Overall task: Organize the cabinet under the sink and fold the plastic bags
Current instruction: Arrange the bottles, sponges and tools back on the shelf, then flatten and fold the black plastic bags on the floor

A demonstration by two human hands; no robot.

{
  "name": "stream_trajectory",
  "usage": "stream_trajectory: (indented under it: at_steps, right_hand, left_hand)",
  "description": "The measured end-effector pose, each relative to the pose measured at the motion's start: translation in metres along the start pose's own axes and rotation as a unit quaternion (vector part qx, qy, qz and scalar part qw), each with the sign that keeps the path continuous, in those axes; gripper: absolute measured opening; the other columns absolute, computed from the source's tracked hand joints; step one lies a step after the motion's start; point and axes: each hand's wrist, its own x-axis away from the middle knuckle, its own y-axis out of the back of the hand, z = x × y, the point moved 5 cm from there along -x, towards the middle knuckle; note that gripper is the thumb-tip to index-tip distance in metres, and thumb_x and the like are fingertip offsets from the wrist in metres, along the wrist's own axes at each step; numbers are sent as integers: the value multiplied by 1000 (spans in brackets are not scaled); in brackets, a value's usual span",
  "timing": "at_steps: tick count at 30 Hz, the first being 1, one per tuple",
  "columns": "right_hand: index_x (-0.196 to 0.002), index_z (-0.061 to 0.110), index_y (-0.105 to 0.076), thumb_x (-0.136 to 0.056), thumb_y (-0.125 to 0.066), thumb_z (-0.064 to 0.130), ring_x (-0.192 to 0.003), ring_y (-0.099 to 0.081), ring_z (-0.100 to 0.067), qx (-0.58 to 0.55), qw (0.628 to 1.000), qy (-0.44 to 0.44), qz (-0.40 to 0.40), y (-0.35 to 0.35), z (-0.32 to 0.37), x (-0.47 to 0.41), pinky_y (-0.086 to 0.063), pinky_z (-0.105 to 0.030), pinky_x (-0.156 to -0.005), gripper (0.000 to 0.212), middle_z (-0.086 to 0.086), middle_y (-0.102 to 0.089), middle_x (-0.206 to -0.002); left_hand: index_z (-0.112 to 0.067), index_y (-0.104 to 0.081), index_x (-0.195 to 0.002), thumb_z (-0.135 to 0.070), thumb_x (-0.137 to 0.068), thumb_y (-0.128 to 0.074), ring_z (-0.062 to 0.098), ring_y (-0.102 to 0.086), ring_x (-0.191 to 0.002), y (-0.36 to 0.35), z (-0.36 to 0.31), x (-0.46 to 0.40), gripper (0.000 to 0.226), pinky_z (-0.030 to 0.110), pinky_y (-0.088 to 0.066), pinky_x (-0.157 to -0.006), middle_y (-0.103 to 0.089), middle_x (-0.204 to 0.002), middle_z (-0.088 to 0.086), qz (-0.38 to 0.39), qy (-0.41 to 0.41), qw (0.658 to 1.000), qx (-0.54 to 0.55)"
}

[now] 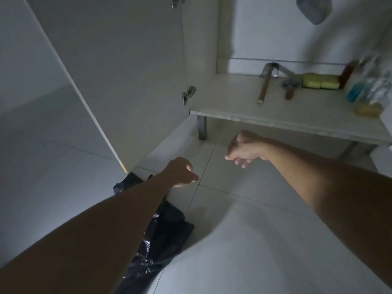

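So both hands, left hand (182, 172) and right hand (244, 149), are hovering loosely curled and empty, probably reaching next for the black plastic bags (167, 225) at 7 o'clock.

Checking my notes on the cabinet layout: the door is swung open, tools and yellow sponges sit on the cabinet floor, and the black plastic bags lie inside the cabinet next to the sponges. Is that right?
Not quite. The head view shows the black plastic bags lying on the tiled floor outside the cabinet, under the left forearm, not inside. The rest holds: the door is open, and the tools and yellow sponges sit on the cabinet floor.
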Motion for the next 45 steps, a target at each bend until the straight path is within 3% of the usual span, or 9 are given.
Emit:
stream_trajectory:
  at_steps: [5, 15, 21, 24, 26, 28, 31, 37, 45]
  right_hand:
    - [-107, 1, -65, -85, -74, 14, -86, -71, -24, 0, 999, 36, 12, -59, -24, 33, -61, -39, -69, 28, -18, -70, -100]
    - [-100, 1, -68, -84, -72, 21, -85, -73, -30, 26, 993, 69, 93, -202, 25, 62, -62, -39, -68, 25, -15, -73, -89]
    - [-115, 14, -68, -84, -75, 18, -106, -51, -20, -187, 967, -33, 169, -315, 44, 45, -52, -36, -83, 31, -3, -60, -114]
    - [-105, 12, -71, -81, -75, 14, -98, -59, -19, -234, 968, -54, 66, -342, 46, 24, -48, -31, -76, 24, -7, -66, -104]
    - [-75, 13, -68, -77, -73, 9, -69, -58, -18, -229, 972, -37, -28, -339, 49, 13, -43, -22, -60, 7, -5, -65, -73]
    - [-60, 17, -63, -74, -72, 1, -53, -49, -15, -249, 964, -12, -93, -327, 55, 9, -40, -20, -52, 23, 3, -56, -54]
    - [-73, 9, -73, -72, -75, -6, -60, -61, -19, -335, 931, 44, -137, -295, 68, 16, -51, -26, -55, 16, -7, -70, -75]
    - [-72, 13, -72, -73, -71, -13, -78, -66, -25, -462, 868, 114, -142, -245, 63, 37, -59, -34, -71, 26, -10, -69, -80]
    - [-68, 20, -64, -77, -70, -8, -80, -64, -23, -492, 834, 74, -240, -193, 9, 58, -58, -43, -85, 30, -3, -66, -78]
  left_hand:
    - [-7, -63, -115, -28, -86, -68, 26, -51, -123, 0, 28, 55, 36, 30, -38, -95, -59, -122, 8, -55, 22, 997, -40]
    - [-10, -61, -127, -29, -88, -65, 25, -46, -128, 10, 134, 161, 44, 31, -36, -101, -53, -136, 7, -61, 120, 982, -129]
    - [-17, -63, -120, -13, -83, -58, 23, -55, -115, -25, 244, 146, 37, 26, -43, -84, -58, -129, 5, -126, 160, 977, -60]
    - [-21, -63, -116, -8, -78, -52, 19, -61, -96, -38, 281, 133, 41, 28, -54, -75, -63, -118, 2, -173, 160, 972, -11]
    - [-19, -62, -114, -7, -79, -50, 19, -61, -87, -37, 292, 123, 40, 31, -57, -69, -62, -114, 1, -202, 153, 967, 16]
    - [-17, -61, -113, -6, -79, -48, 18, -61, -76, -31, 296, 112, 38, 26, -51, -53, -61, -107, 1, -227, 140, 963, 48]
    - [-14, -63, -109, -4, -78, -49, 12, -54, -63, -33, 291, 96, 35, 17, -38, -44, -61, -87, 2, -212, 93, 971, 63]
    - [-30, -65, -106, -12, -82, -63, 23, -59, -93, -32, 284, 96, 30, 41, -54, -82, -65, -103, 3, -243, 62, 968, -11]
    - [-24, -73, -98, -31, -92, -60, 20, -56, -79, 16, 244, 129, 15, 35, -53, -83, -67, -93, -1, -366, 96, 926, -4]
